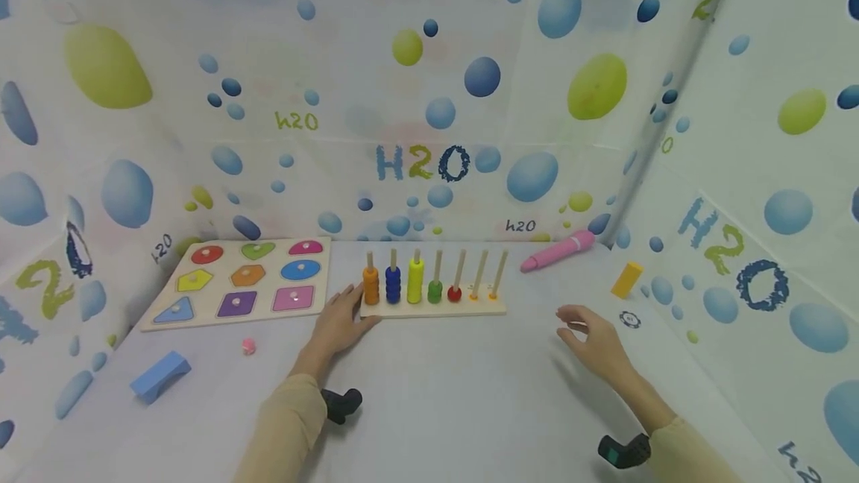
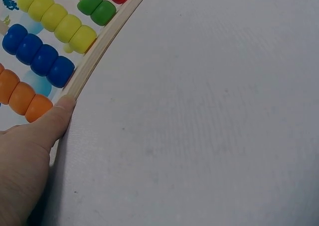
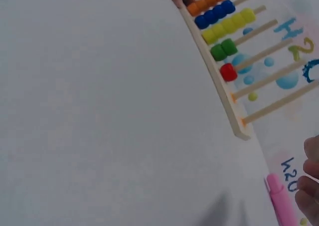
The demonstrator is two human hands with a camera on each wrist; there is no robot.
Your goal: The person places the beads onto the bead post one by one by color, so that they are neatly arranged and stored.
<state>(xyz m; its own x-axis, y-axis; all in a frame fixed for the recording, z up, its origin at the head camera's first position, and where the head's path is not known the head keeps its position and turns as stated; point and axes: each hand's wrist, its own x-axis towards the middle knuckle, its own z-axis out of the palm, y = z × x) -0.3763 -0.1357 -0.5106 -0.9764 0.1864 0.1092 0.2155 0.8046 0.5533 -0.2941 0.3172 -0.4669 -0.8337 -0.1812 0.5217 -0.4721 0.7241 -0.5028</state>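
A wooden bead stacker (image 1: pixel 432 309) stands upright at the back middle, its base carrying a row of pegs. Orange, dark blue, yellow, green and red beads fill several pegs from the left; the two rightmost pegs bear no beads. My left hand (image 1: pixel 338 323) grips the left end of the base, thumb on the front edge beside the orange beads (image 2: pixel 22 99) and the other fingers behind. Over the table at the right, my right hand (image 1: pixel 593 341) holds nothing, its fingers loosely bent. Part of that hand (image 3: pixel 310 183) shows at the right wrist view's edge.
Left of the stacker lies a shape puzzle board (image 1: pixel 221 317). In front of it are a small pink piece (image 1: pixel 249 346) and a blue block (image 1: pixel 159 376). A pink marker (image 1: pixel 557 251), a yellow-orange block (image 1: pixel 627 279) and a round chip-like disc (image 1: pixel 630 319) are at the right.
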